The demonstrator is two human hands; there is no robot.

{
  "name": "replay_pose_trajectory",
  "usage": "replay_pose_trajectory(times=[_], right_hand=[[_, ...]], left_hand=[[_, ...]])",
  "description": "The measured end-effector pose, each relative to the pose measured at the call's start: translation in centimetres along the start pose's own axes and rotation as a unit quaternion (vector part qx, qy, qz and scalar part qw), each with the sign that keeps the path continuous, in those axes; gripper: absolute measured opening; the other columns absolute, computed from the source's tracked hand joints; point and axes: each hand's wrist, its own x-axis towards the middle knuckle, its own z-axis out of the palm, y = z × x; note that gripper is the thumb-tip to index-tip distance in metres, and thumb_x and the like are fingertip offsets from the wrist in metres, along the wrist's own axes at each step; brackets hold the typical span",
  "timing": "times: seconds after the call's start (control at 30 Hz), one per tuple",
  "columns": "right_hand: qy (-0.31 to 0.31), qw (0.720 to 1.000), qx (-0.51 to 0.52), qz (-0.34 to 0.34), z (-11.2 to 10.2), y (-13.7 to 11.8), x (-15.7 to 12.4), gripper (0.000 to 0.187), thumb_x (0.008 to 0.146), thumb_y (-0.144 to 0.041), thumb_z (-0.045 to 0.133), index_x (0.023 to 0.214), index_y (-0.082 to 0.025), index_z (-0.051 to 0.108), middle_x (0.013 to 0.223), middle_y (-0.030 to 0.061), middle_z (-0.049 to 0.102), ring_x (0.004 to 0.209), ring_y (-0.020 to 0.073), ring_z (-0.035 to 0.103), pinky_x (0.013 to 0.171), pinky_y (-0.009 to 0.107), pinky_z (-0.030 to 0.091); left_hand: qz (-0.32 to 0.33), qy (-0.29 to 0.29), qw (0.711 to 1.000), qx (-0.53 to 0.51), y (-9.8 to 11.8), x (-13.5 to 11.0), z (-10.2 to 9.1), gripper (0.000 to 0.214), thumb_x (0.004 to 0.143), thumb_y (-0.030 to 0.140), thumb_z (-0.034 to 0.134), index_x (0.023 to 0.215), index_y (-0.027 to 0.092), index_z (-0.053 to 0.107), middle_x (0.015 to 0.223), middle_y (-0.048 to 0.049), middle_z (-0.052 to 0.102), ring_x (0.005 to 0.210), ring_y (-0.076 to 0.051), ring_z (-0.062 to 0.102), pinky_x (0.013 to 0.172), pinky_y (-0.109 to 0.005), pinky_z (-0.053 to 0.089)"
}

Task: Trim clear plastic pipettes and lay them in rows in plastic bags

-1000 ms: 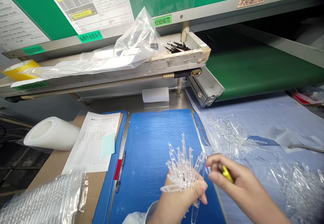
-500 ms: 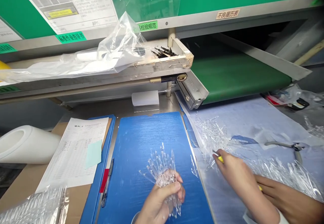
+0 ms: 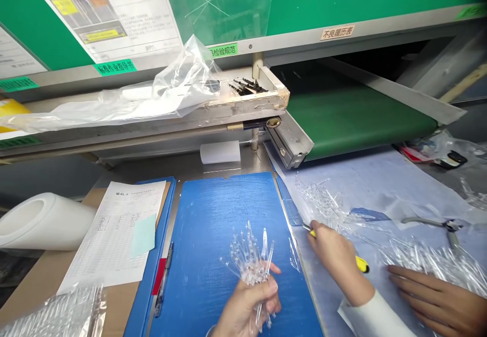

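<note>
My left hand [image 3: 249,301] is closed around a fanned bunch of small clear plastic pieces [image 3: 249,256], above the blue mat [image 3: 216,205]. My right hand [image 3: 333,250] grips a yellow utility knife [image 3: 362,264] with a black end; its thin metal tip points left, near the mat's right edge. Just behind that hand lies a loose heap of clear plastic pieces [image 3: 323,200]. A few more clear slivers [image 3: 293,256] rest at the mat's right edge.
At right, a co-worker's hand [image 3: 437,296] lies by a pile of clear pieces [image 3: 437,261], with cutting pliers [image 3: 451,225] behind. A green conveyor belt [image 3: 365,113] overhangs the bench. Left are a pen [image 3: 164,281], paper sheets [image 3: 114,225] and a white roll [image 3: 45,220].
My right hand has moved left with the knife, showing more of its handle. The bunch in my left hand has shifted, with a piece now standing taller. The co-worker's hand now shows apart from my forearm.
</note>
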Motion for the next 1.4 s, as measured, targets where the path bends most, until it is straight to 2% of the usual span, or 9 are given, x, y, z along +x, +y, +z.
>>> replay_pose_trajectory(times=[0.23,0.5,0.67,0.73,0.87,0.9,1.07,1.2,1.4], right_hand=[[0.004,0.999,0.045,0.027,-2.2,1.9,-0.7,0.034,0.088,-0.035,0.032,0.077,-0.019,0.060,0.067,0.0083,0.067,0.070,0.0245,0.065,0.055,0.027,0.039],[-0.008,0.996,0.061,-0.071,0.2,-2.9,-0.7,0.019,0.085,-0.023,0.043,0.091,-0.018,0.061,0.090,0.0101,0.065,0.069,0.0220,0.065,0.052,0.026,0.035],[-0.015,0.987,0.130,-0.088,-1.6,-3.6,-1.3,0.019,0.085,-0.021,0.042,0.077,-0.016,0.058,0.076,0.0070,0.063,0.065,0.0174,0.061,0.055,0.025,0.036],[-0.072,0.955,0.269,-0.103,-2.9,-3.5,-2.6,0.028,0.088,-0.035,0.038,0.074,-0.017,0.055,0.065,0.0021,0.059,0.051,0.0117,0.052,0.049,0.023,0.034],[-0.233,0.744,0.623,-0.067,-4.7,-4.0,-5.5,0.039,0.079,-0.055,0.050,0.068,-0.017,0.048,0.052,-0.0035,0.050,0.038,0.0035,0.025,0.041,0.020,0.018],[-0.247,0.717,0.650,-0.060,-4.8,-4.2,-6.0,0.041,0.077,-0.055,0.053,0.065,-0.017,0.046,0.050,-0.0034,0.051,0.038,0.0030,0.024,0.041,0.020,0.017],[-0.243,0.708,0.661,-0.047,-5.0,-4.8,-6.4,0.043,0.072,-0.057,0.059,0.066,-0.015,0.052,0.047,-0.0036,0.049,0.038,0.0029,0.026,0.040,0.020,0.015],[-0.181,0.679,0.711,-0.022,-5.6,-4.3,-5.7,0.040,0.073,-0.052,0.060,0.086,-0.014,0.059,0.052,-0.0044,0.051,0.035,0.0014,0.023,0.039,0.020,0.017],[-0.121,0.671,0.731,-0.011,-6.2,-3.6,-5.1,0.030,0.076,-0.044,0.059,0.089,-0.017,0.062,0.054,-0.0041,0.051,0.034,0.0011,0.023,0.038,0.020,0.017]], left_hand=[[0.095,0.117,0.985,0.081,0.3,0.5,1.6,0.031,0.059,0.027,0.078,0.078,0.014,0.057,0.063,0.0045,0.055,0.049,-0.007,0.047,0.055,-0.024,0.035],[0.056,0.091,0.994,0.030,0.6,0.5,2.0,0.034,0.055,0.025,0.081,0.077,0.014,0.057,0.053,0.0068,0.050,0.046,-0.007,0.044,0.059,-0.025,0.037],[0.068,0.117,0.990,0.035,1.1,-0.2,1.7,0.030,0.060,0.030,0.078,0.075,0.013,0.059,0.046,0.0068,0.047,0.043,-0.007,0.042,0.055,-0.025,0.035],[0.106,0.132,0.982,0.087,1.4,-0.5,2.0,0.028,0.064,0.034,0.075,0.073,0.012,0.059,0.052,0.0024,0.055,0.046,-0.009,0.045,0.054,-0.024,0.034],[0.125,0.062,0.982,0.126,1.9,-1.0,3.1,0.030,0.068,0.039,0.070,0.078,0.012,0.062,0.069,-0.0047,0.065,0.052,-0.010,0.049,0.056,-0.025,0.037],[0.120,0.041,0.984,0.124,1.9,-1.1,3.4,0.031,0.068,0.039,0.070,0.078,0.012,0.062,0.069,-0.0049,0.065,0.052,-0.011,0.050,0.054,-0.025,0.036],[0.093,0.069,0.985,0.129,2.3,-1.6,4.4,0.031,0.063,0.039,0.074,0.075,0.014,0.059,0.058,-0.0012,0.062,0.049,-0.010,0.048,0.047,-0.023,0.031],[0.075,0.077,0.981,0.161,2.7,-2.1,4.6,0.032,0.062,0.040,0.074,0.074,0.015,0.058,0.055,0.0001,0.061,0.045,-0.008,0.043,0.047,-0.022,0.031],[0.072,0.082,0.979,0.173,2.8,-2.5,4.7,0.033,0.063,0.041,0.073,0.074,0.015,0.057,0.056,0.0000,0.062,0.045,-0.008,0.042,0.048,-0.022,0.032]])
